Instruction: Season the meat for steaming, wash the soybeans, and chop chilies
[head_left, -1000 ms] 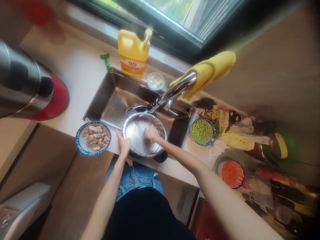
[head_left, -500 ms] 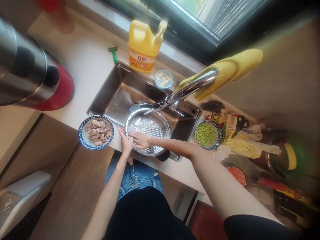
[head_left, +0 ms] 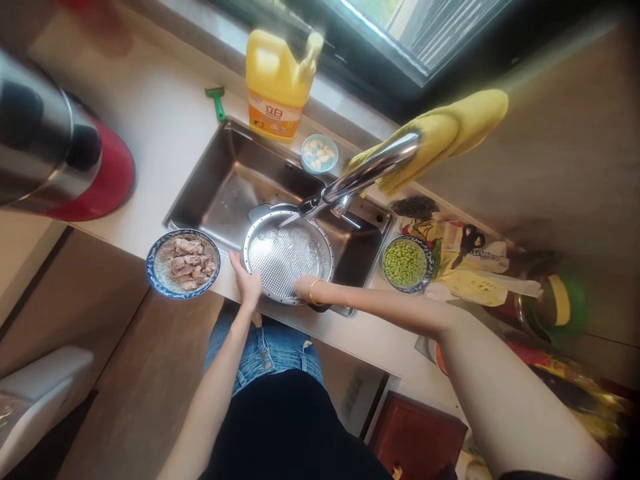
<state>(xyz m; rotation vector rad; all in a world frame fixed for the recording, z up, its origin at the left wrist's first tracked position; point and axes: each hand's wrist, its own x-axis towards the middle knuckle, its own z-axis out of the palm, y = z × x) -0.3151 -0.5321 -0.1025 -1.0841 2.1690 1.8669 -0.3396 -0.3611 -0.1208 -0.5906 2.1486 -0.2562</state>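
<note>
A round perforated metal colander [head_left: 280, 250] is tilted at the sink's near edge, below the faucet [head_left: 370, 170], and a thin stream of water runs into it. My left hand [head_left: 247, 283] grips its left rim, thumb along the outside. Inside the bowl, my right hand [head_left: 304, 288] touches the near right part of the wall. Its fingers point down and are mostly hidden, so their shape is unclear. The colander holds no food, only a wet shine.
Left of the sink [head_left: 200, 180], a bowl of meat pieces [head_left: 184, 263] sits at the counter edge. Behind stand a yellow detergent jug [head_left: 275, 100], a green peeler [head_left: 217, 103] and a bowl of garlic cloves [head_left: 319, 153]. To the right are a bowl of green beans [head_left: 407, 263] and scissors [head_left: 470, 243].
My right hand has slid from the colander's left side to its near right wall, its fingers no longer lying flat. My left hand keeps its hold. The view has shifted slightly.
</note>
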